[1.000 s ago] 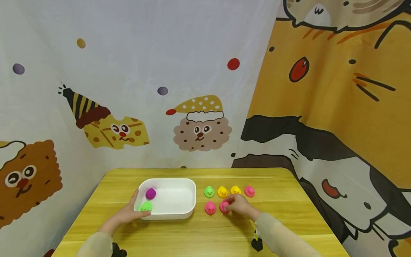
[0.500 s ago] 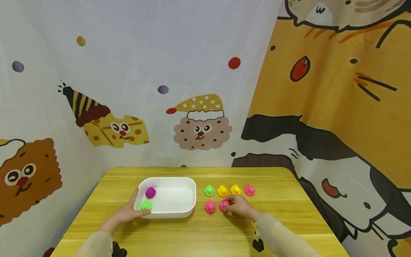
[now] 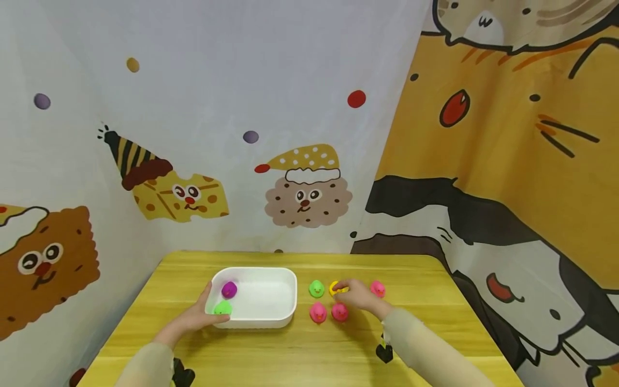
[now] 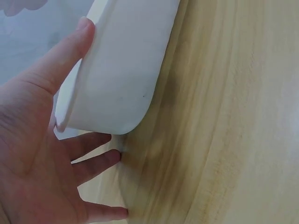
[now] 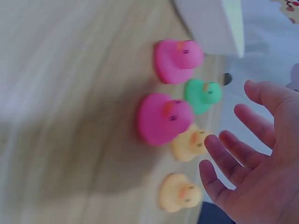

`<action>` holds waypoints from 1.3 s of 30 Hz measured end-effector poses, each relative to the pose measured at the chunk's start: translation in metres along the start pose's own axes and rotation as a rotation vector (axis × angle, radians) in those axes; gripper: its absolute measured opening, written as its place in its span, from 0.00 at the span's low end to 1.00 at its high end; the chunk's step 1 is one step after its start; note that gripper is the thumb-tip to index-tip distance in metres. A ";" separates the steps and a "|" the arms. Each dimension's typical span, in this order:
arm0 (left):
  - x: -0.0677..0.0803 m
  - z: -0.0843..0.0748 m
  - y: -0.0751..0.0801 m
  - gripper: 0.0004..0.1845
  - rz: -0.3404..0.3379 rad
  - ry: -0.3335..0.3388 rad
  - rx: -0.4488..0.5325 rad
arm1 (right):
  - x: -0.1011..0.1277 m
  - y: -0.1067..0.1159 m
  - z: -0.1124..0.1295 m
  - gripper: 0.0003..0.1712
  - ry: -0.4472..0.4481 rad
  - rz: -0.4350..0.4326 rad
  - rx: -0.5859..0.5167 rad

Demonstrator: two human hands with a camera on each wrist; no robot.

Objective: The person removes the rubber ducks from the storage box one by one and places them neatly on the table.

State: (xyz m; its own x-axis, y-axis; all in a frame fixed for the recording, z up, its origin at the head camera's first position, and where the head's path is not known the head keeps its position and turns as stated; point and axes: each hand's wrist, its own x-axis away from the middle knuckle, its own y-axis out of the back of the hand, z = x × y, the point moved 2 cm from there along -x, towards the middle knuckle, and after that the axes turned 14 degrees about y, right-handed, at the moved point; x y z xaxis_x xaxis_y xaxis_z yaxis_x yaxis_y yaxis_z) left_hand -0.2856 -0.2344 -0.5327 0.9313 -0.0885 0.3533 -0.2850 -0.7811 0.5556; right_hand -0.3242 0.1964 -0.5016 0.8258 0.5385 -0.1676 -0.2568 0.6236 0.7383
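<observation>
A white plastic tub (image 3: 261, 293) stands on the table's left half. Inside lie a purple rubber duck (image 3: 229, 289) and a green rubber duck (image 3: 222, 308). My left hand (image 3: 191, 318) rests at the tub's left end, thumb on the near rim, fingers spread and nearly straight. Over the back row of ducks, my right hand (image 3: 360, 296) hovers, holding nothing. In the right wrist view its fingers (image 5: 231, 163) are loosely extended near a yellow duck (image 5: 189, 144). Another yellow duck (image 5: 179, 193) is hidden by this hand in the head view. Closer in sit two pink ducks (image 3: 340, 312).
Beside the tub, a green duck (image 3: 316, 288) ends the back row; a pink duck (image 3: 378, 288) ends it on the right. Behind the wooden table (image 3: 300, 355) hangs a cartoon-printed cloth (image 3: 217, 97).
My right hand has left the right-hand pink duck of the near row and moved back over the yellow ducks. That pink duck stays on the table. My left hand keeps its place on the tub.
</observation>
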 end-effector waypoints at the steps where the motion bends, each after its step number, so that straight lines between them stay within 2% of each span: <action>1: 0.001 -0.001 0.000 0.61 -0.004 0.006 -0.012 | -0.003 0.002 0.003 0.17 0.007 0.005 -0.012; 6: 0.006 -0.004 0.000 0.61 -0.022 0.008 -0.041 | -0.021 0.006 0.018 0.12 0.018 0.040 -0.071; 9: 0.007 -0.004 0.000 0.61 -0.038 -0.005 -0.052 | -0.032 0.005 0.027 0.13 0.015 0.064 -0.110; 18: 0.006 0.006 0.000 0.61 -0.037 -0.033 -0.019 | -0.071 -0.020 0.048 0.13 0.028 0.106 -0.160; 23: 0.010 0.005 0.001 0.60 -0.032 -0.066 -0.007 | -0.091 -0.034 0.061 0.14 0.031 0.128 -0.139; 30: 0.012 0.006 -0.004 0.61 -0.050 -0.097 -0.007 | -0.114 -0.054 0.086 0.09 0.053 0.182 -0.105; 35: 0.013 0.006 -0.002 0.60 -0.047 -0.113 0.011 | -0.132 -0.065 0.099 0.10 0.100 0.209 -0.111; 39: 0.013 0.007 -0.001 0.60 -0.044 -0.097 0.015 | -0.146 -0.074 0.107 0.10 0.150 0.195 -0.118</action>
State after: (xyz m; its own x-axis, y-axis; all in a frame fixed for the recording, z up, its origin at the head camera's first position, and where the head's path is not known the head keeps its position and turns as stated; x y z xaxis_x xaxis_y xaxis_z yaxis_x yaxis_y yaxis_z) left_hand -0.2719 -0.2391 -0.5340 0.9606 -0.1127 0.2539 -0.2406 -0.7944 0.5577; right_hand -0.3718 0.0105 -0.4618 0.6740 0.7270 -0.1312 -0.4675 0.5573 0.6863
